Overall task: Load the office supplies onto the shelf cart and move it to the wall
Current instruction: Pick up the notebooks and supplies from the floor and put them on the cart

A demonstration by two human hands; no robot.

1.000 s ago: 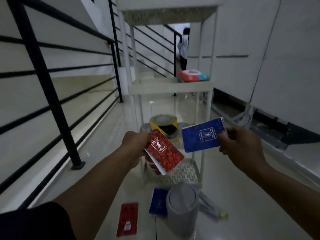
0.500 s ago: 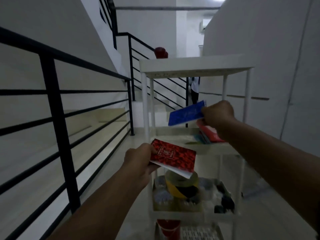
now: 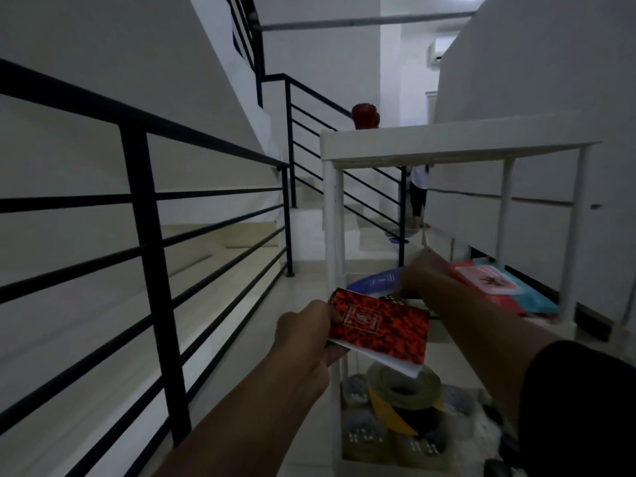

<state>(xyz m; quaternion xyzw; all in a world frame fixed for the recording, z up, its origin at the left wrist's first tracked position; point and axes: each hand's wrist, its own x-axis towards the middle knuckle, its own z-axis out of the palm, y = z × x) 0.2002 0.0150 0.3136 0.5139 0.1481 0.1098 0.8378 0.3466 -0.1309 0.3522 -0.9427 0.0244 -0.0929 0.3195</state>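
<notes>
A white shelf cart [image 3: 447, 146] stands right in front of me. My left hand [image 3: 303, 333] grips a red notebook [image 3: 382, 325], flat and just outside the cart's middle shelf. My right hand [image 3: 425, 273] reaches into that shelf and holds a blue notebook [image 3: 373, 282] low over it. On the same shelf, further right, lies a red and teal packet [image 3: 495, 282]. The shelf below carries a yellow-and-black tape roll [image 3: 401, 394] among several small items. A red object [image 3: 364, 115] sits on the top shelf.
A black stair railing [image 3: 148, 215] runs close along my left. White wall panels [image 3: 537, 80] stand to the right of the cart. A person [image 3: 418, 194] stands far back by the stairs.
My right hand has dropped with the blue notebook into the middle shelf. My left hand has brought the red notebook up and closer to the cart. My view has tilted up.
</notes>
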